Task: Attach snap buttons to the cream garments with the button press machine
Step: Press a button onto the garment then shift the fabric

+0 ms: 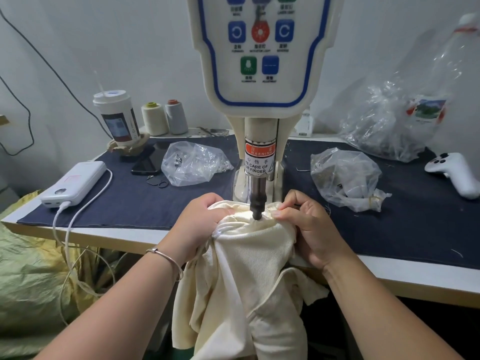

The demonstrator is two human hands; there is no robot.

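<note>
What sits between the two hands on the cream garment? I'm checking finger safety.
In the head view, the press machine's dark metal punch comes down onto the cream garment between the left hand and right hand.

Single head-worn wide-angle view, facing forward and down, close over the near edge of the surface (389, 276). Button press machine (259, 74) fills 12 o'clock, very near. Forearms enter from 6 o'clock. Edges bow outward. No second view.
</note>
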